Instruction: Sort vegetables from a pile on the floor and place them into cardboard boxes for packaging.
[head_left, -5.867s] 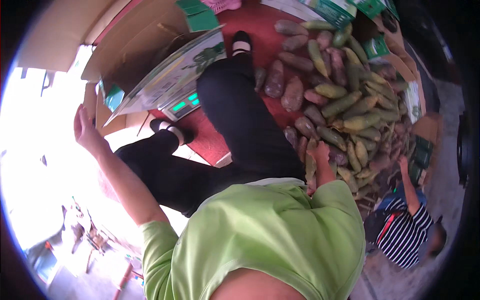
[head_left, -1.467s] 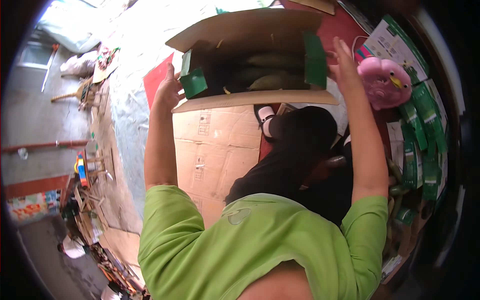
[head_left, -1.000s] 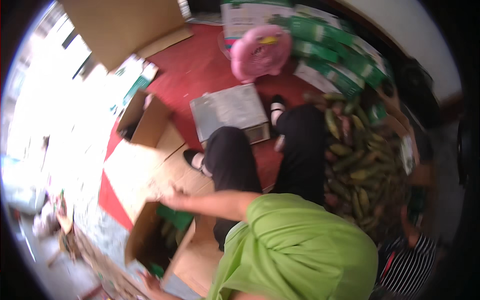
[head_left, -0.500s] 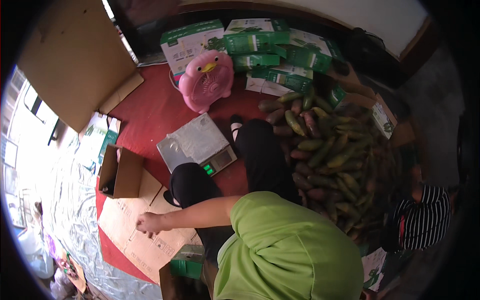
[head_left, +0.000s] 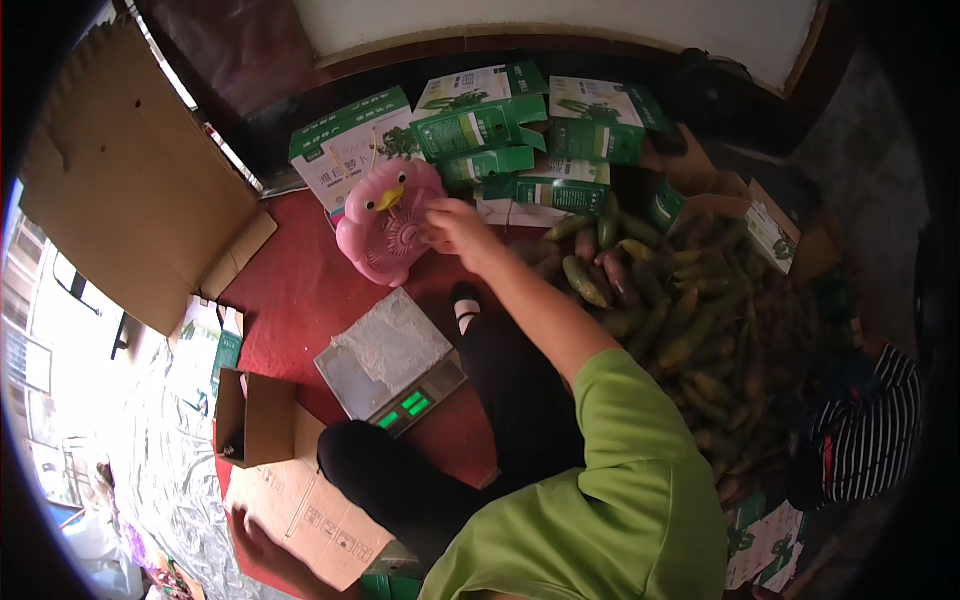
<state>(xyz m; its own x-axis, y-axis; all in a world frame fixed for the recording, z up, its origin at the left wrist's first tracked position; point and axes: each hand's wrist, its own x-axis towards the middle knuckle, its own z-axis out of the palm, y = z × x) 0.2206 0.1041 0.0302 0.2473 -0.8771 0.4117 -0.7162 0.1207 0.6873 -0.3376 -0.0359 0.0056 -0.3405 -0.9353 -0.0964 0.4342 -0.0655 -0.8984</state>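
Observation:
My right hand (head_left: 458, 230) stretches forward to the right rim of a pink animal-shaped fan (head_left: 388, 225) with a yellow beak. Its fingers are bent in at that rim, and part of the fan is behind them. At the lower left my left hand (head_left: 255, 535) hovers by the edge of a flattened cardboard sheet (head_left: 320, 520), fingers apart, holding nothing. Between the fan and my knees stands a digital scale (head_left: 390, 345) with a lit green display; its worn, whitish platform carries nothing.
A heap of long green and reddish root vegetables (head_left: 690, 330) lies on my right. Green-and-white cartons (head_left: 480, 125) are stacked behind the fan. An open brown box (head_left: 265, 420) and a tall cardboard panel (head_left: 130, 170) stand left. Someone in striped clothing (head_left: 870, 440) is at right.
My right arm has swung from over the cardboard sheet to the fan, and the fan looks turned slightly. My left hand has come into view at the lower left. The whole view has shifted.

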